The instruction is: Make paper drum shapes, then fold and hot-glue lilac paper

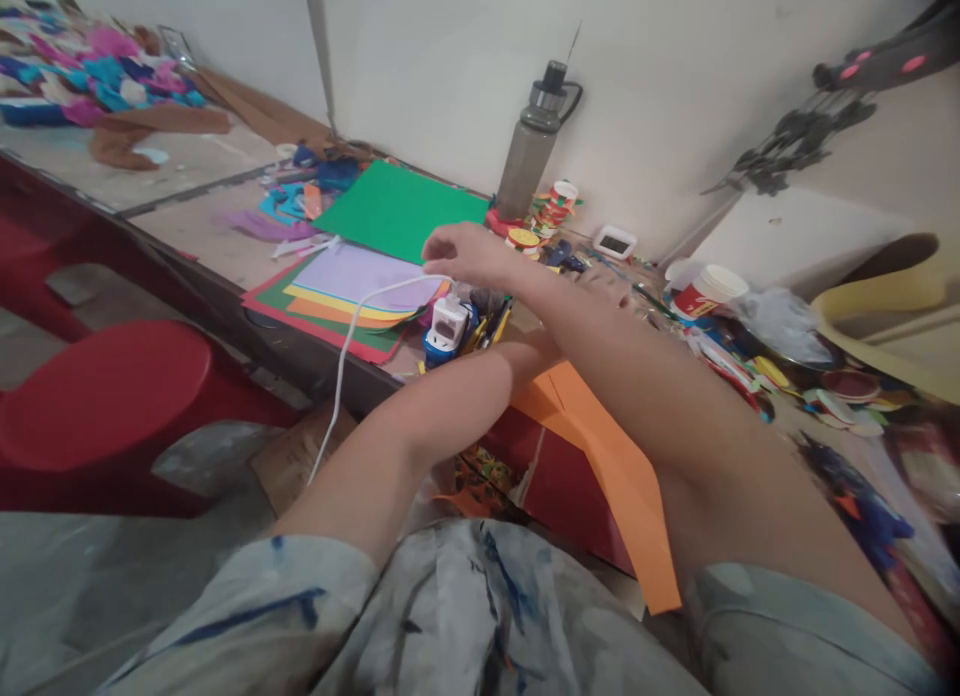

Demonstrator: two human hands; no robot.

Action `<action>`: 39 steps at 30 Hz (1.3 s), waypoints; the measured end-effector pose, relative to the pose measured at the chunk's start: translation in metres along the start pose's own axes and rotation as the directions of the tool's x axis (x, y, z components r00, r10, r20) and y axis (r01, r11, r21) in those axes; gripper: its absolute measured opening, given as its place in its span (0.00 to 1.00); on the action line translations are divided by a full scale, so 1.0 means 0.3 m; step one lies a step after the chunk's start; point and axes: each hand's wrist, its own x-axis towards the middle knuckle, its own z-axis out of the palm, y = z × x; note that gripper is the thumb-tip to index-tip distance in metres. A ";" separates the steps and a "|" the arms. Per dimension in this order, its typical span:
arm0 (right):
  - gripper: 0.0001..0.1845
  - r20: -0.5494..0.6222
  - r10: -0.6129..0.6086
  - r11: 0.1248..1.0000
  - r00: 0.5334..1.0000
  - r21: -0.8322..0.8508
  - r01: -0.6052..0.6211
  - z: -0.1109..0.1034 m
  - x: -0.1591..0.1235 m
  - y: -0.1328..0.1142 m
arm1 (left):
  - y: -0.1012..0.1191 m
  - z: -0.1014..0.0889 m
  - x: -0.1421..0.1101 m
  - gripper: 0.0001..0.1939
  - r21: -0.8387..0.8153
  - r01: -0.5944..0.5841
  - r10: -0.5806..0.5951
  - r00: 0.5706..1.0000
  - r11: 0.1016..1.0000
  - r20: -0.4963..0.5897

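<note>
My right hand (471, 256) reaches across to the left, above the stacked coloured sheets, its fingers curled. What they hold, if anything, does not show. Just behind it lies a green sheet (405, 208), and a lilac sheet (367, 272) is below it. A white cable (346, 351) runs up close under its fingertips. My left forearm crosses beneath the right one. Past it, a little of my left hand (611, 288) shows among small items; its fingers are mostly hidden. An orange paper piece (630, 496) hangs over the table's front edge beneath my arms.
A white and blue device (445, 328) stands near the front edge. Behind are a grey bottle (529, 146) and a small white clock (615, 242). A paper cup (709, 291) and craft scraps crowd the right. Red stools (112, 396) stand at left.
</note>
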 end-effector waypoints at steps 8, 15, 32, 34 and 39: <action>0.26 0.303 0.005 0.977 0.953 -0.205 0.060 0.094 0.115 -0.045 | 0.049 -0.019 -0.033 0.10 0.113 -0.062 0.056 0.997 0.992 0.058; 0.30 0.360 0.035 0.951 0.932 -0.299 0.080 0.095 0.107 -0.083 | 0.074 -0.088 -0.056 0.13 0.157 -0.105 0.088 0.990 0.982 0.112; 0.26 0.179 0.006 0.879 0.984 -0.469 0.080 0.082 0.069 -0.127 | 0.060 -0.043 -0.031 0.12 0.146 -0.120 0.103 0.987 0.982 0.120; 0.27 0.175 -0.093 0.870 0.980 -0.465 0.165 0.084 0.080 -0.098 | 0.056 -0.038 -0.029 0.12 0.141 -0.115 0.098 0.988 0.983 0.122; 0.15 0.356 -0.142 0.838 0.924 -0.453 0.303 0.079 0.096 -0.050 | 0.048 -0.022 -0.030 0.12 0.076 -0.072 0.067 0.996 0.995 0.064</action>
